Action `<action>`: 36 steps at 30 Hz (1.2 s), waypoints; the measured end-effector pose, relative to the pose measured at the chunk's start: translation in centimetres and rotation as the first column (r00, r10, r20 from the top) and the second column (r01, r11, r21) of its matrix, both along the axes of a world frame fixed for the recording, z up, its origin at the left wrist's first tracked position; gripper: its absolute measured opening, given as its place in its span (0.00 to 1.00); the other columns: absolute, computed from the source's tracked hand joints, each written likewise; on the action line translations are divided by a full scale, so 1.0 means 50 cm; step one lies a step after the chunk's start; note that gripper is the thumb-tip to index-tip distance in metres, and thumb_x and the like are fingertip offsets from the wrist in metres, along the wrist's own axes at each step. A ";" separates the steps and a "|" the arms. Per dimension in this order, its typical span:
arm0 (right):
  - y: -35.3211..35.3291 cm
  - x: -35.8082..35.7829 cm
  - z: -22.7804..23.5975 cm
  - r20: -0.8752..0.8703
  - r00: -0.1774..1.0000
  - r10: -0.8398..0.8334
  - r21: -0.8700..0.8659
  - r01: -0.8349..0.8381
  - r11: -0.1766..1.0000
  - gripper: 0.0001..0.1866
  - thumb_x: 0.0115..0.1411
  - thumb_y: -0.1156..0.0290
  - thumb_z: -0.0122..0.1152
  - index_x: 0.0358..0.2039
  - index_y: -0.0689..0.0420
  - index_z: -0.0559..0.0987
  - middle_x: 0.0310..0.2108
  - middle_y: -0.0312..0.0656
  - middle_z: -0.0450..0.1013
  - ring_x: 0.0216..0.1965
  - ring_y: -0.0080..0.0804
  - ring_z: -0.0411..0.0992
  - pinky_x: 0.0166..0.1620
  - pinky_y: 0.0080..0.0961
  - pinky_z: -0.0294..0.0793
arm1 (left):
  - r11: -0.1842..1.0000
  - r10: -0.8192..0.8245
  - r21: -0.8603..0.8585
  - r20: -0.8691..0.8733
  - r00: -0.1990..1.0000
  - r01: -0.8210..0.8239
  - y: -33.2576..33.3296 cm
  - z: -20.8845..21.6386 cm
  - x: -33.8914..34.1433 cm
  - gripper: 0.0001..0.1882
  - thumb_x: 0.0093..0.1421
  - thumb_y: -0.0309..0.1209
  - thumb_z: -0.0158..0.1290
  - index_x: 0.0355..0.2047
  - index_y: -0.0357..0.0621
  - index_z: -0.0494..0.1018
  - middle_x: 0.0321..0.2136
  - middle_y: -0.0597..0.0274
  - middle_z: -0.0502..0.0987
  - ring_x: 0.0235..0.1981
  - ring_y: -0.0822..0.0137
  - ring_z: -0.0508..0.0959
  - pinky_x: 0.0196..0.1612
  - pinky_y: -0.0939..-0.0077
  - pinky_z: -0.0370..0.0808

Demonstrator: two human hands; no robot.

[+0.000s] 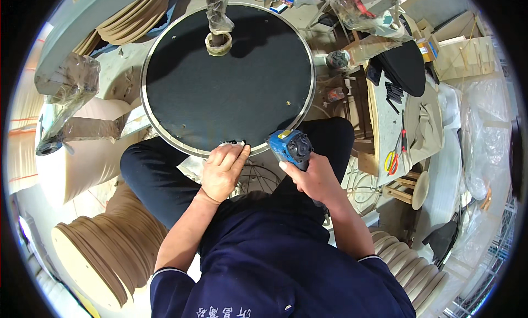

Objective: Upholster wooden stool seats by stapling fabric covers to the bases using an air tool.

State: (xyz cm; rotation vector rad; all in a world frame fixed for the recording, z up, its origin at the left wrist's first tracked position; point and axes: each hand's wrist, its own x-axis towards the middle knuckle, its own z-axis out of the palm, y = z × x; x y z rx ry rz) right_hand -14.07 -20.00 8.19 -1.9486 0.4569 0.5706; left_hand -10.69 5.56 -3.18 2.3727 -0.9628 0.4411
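In front of me a round black panel (pixel 231 76) with a pale metallic rim leans over my lap. My left hand (pixel 221 172) rests at its near edge, fingers bent together over the rim on a small dark and whitish piece (pixel 234 144); the fingers hide most of it. A blue power drill (pixel 291 147) is gripped in my right hand (pixel 316 178), just right of the left hand. The drill's front end is close to the rim; its tip is hard to make out. Small screw-like dots (pixel 288 103) show on the black face.
Plastic-wrapped tubes (pixel 217 15) surround the panel, with a capped one (pixel 338 58) at right. A bench (pixel 388 147) at right holds orange-handled scissors (pixel 391 162) and black strips (pixel 394 92). Stacked wooden rounds (pixel 93 257) stand at left, a small stool (pixel 410 189) at right.
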 end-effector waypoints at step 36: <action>0.004 -0.011 0.000 -0.018 0.999 -0.048 -0.040 0.047 0.998 0.16 0.69 0.60 0.70 0.33 0.61 0.80 0.20 0.34 0.74 0.18 0.21 0.72 0.24 0.25 0.71 | 0.998 0.034 -0.045 -0.064 0.997 -0.037 0.051 0.017 -0.019 0.23 0.52 0.23 0.65 0.51 0.44 0.85 0.47 0.61 0.85 0.52 0.57 0.83 0.61 0.57 0.79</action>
